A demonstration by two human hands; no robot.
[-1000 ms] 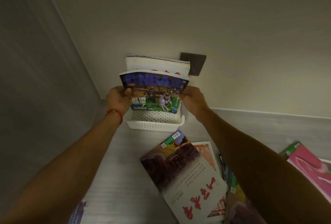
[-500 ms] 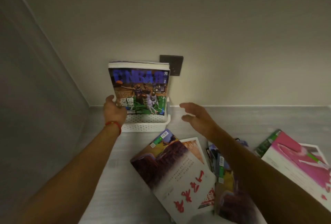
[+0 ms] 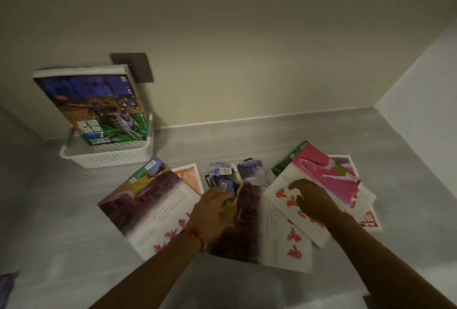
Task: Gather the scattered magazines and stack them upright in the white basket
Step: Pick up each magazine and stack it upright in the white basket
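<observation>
A white perforated basket stands at the far left against the wall, with a basketball magazine upright in it and more pages behind. Several magazines lie scattered on the grey surface: a canyon-cover one at left, a dark red one in the middle, a pink-and-white one at right. My left hand rests with spread fingers on the middle magazine. My right hand lies, fingers curled, on the white lower part of the pink magazine. Neither hand has lifted anything.
A dark wall plate sits behind the basket. Walls close the space at the back and at the right. A purple magazine corner shows at the lower left edge. A few smaller magazines lie beyond the middle one.
Both hands left the basketball magazine, which now stands in the basket, and came down onto the scattered magazines. The view swung right and down.
</observation>
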